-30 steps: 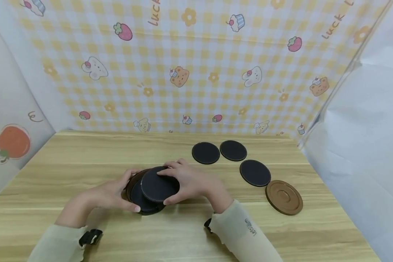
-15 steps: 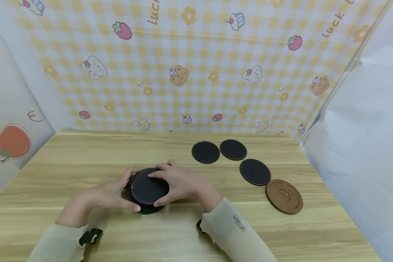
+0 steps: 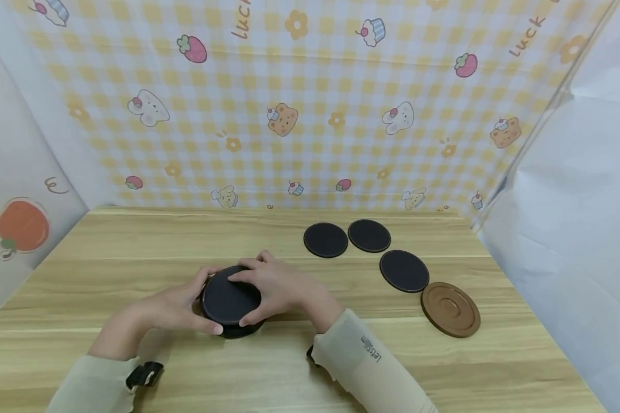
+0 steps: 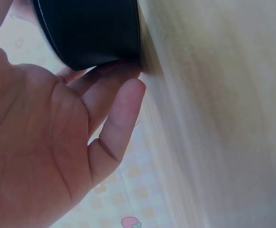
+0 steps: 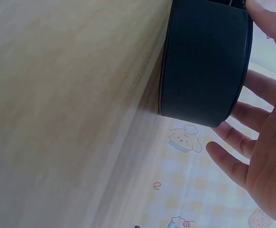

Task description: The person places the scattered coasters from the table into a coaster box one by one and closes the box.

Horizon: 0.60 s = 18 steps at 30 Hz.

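Note:
A round black coaster holder (image 3: 240,331) stands on the wooden table in front of me, its smooth curved wall close up in both wrist views. On its top lies a black coaster (image 3: 226,299) with a stitched rim, roughly lined up with the holder. From the left, my left hand (image 3: 178,304) grips the holder, thumb on the near side and fingers round the far side. My right hand (image 3: 281,289) holds the coaster by its right part, thumb at the near edge and index finger lying over the top. Whatever is inside the holder is hidden.
Three black coasters (image 3: 326,240) lie flat in an arc towards the back right. Beyond the last one, almost touching it, is a brown round disc (image 3: 450,310) with ringed grooves. A checked cloth (image 3: 310,115) hangs behind the table (image 3: 150,241).
My right hand has brought the coaster leftwards, from overlapping the holder off-centre to lying over it. The brown inside and another dark disc's edge are now covered. My left hand has stayed put.

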Available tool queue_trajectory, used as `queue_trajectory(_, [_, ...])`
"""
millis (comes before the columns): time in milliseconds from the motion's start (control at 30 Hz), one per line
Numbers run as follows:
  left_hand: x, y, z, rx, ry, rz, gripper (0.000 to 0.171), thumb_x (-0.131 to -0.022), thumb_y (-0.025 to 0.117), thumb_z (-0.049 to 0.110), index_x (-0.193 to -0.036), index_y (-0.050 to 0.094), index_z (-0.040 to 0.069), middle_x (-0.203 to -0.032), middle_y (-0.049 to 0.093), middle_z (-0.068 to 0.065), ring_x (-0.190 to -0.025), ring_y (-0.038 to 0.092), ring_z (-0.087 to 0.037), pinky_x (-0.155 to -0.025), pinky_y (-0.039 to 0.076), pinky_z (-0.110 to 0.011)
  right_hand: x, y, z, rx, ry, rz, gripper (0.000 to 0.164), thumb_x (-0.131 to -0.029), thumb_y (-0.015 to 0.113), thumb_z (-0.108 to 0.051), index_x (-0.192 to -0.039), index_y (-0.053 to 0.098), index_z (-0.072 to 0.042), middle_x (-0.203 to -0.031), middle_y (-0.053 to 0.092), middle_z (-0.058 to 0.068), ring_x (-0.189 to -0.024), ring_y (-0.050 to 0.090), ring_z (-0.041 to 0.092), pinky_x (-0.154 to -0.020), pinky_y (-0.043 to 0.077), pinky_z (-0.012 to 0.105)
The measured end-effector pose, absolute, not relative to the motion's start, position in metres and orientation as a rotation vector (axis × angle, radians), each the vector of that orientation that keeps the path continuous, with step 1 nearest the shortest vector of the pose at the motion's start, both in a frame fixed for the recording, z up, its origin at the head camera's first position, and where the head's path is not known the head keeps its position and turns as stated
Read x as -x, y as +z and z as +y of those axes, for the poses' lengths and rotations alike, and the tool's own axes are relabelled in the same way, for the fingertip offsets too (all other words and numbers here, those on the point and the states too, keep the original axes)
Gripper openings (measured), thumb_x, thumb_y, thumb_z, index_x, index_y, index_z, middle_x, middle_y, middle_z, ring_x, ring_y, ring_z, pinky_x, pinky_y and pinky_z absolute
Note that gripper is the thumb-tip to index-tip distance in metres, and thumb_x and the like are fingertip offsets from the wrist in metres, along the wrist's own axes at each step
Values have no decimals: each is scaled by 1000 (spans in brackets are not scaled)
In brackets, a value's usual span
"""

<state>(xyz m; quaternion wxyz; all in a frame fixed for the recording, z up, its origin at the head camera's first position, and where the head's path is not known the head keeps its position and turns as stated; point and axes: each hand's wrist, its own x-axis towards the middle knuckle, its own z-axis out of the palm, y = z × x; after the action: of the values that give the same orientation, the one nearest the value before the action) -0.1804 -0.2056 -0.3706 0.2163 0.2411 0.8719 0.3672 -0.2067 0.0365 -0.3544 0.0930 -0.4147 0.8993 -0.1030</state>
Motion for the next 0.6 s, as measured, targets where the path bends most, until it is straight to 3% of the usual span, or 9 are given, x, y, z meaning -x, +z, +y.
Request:
queue_trajectory(367, [179, -368, -206, -659, 985, 2439, 103, -78, 84, 39, -151, 16, 14, -150, 40, -28, -135, 42, -50, -100, 38, -67, 214, -359, 52, 1200, -342, 2652, 88, -79, 77, -59, -152, 41, -25, -160, 35, 0, -137, 39, 23, -110, 42, 35])
queue_trajectory(600, [178, -370, -206, -662, 986, 2466, 102, -75, 85, 42, -149, 20, 15, -147, 44, -28, -135, 41, -52, -101, 36, -70, 226, -359, 80, 1116, -417, 2635, 84, -82, 78, -48, -151, 42, -18, -159, 37, 5, -145, 33, 27, -115, 37, 42])
